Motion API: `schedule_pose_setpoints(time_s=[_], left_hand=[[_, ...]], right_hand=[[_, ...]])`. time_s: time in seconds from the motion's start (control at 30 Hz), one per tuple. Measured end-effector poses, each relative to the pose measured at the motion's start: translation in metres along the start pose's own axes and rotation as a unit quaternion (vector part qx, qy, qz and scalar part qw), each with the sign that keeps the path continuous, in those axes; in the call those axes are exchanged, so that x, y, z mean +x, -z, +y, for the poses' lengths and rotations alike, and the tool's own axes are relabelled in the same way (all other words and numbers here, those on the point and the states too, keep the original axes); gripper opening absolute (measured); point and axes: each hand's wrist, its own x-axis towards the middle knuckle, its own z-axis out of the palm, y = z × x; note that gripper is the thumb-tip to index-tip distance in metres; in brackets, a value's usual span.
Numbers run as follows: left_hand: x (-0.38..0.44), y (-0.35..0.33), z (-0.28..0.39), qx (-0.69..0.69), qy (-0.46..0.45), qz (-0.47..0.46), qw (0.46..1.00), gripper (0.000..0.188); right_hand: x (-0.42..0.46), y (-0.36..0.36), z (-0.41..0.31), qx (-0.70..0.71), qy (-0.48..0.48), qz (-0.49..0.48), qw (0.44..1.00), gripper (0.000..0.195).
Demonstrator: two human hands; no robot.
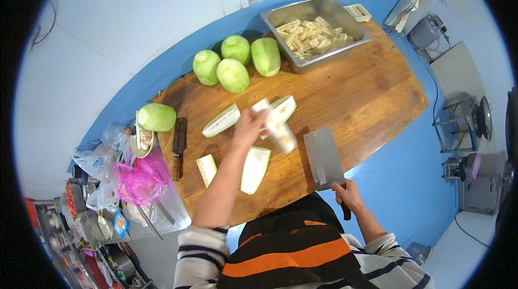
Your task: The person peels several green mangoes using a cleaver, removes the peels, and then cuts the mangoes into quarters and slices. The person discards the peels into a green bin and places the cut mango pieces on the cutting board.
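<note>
My left hand [250, 126] grips a pale wedge of peeled gourd [282, 137], blurred by motion, over the wooden cutting board [364, 87]. Around that hand lie more cut gourd pieces: a long wedge [221, 120] on the far left, a piece [285, 108] behind, a broad one [255, 170] nearer me, and a small one [206, 169] partly covered by my forearm. In my right hand [349, 197] is the black handle of a cleaver [323, 157]. Its wide blade extends over the board's near right part, apart from the gourd pieces.
Several whole peeled gourds [233, 75] stand at the back, beside a steel pan [299, 62] of pale cut strips [313, 36]. Another gourd [157, 117] rests at the left by a bowl [141, 149]. A dark-bladed knife [178, 147] lies near pink plastic bags [141, 180].
</note>
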Motion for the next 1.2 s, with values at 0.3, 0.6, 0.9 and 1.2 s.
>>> schedule_pose_setpoints(time_s=[0.3, 0.6, 0.9, 1.2], left_hand=[[0.093, -0.041, 0.003, 0.635, -0.052, -0.127, 0.76, 0.105], [0.055, 0.027, 0.006, 0.197, -0.067, 0.075, 0.975, 0.064], [-0.107, 0.135, -0.031, -0.285, 0.021, 0.224, 0.932, 0.056], [-0.139, 0.029, -0.147, -0.5, 0.152, 0.236, 0.819, 0.052]], right_hand=[[-0.015, 0.018, 0.032, 0.05, -0.027, 0.016, 0.998, 0.019], [0.003, -0.066, -0.045, -0.476, 0.304, -0.296, 0.77, 0.029], [0.077, -0.072, -0.089, -0.545, 0.255, -0.162, 0.782, 0.038], [0.038, -0.037, -0.05, 0.045, -0.084, -0.149, 0.984, 0.031]])
